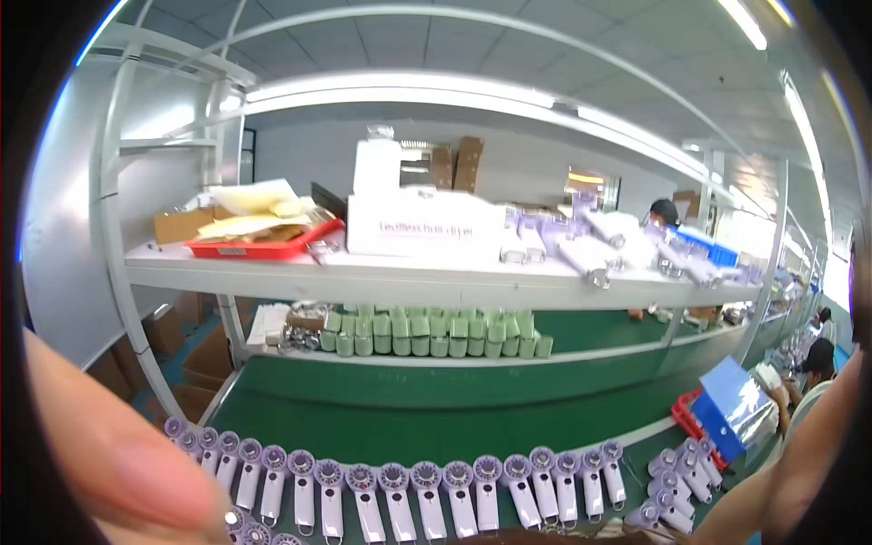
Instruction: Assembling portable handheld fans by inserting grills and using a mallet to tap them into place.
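Very close at the lower left, my left hand point(127, 454) shows one large, blurred finger stretched out; the rest of it lies outside the picture. Nothing is visible in its grasp. At the lower right edge, what shows of my right hand point(813, 454) is a blurred strip of skin, its fingers not distinguishable. Between them, a curved row of pale purple handheld blowers point(427, 500) with round vented heads lies along the near edge of the green work surface point(363, 400). More such blowers point(672, 490) lie bunched at the right, nearest my right hand.
Pale green cylindrical parts point(436, 336) line the lower ledge. Above, a white shelf point(409, 282) bears a red tray point(263, 245), a white box point(418, 222) and purple parts point(590, 250). A blue bin point(731, 409) stands at right, near a co-worker point(817, 372). Cardboard boxes point(209, 359) sit left.
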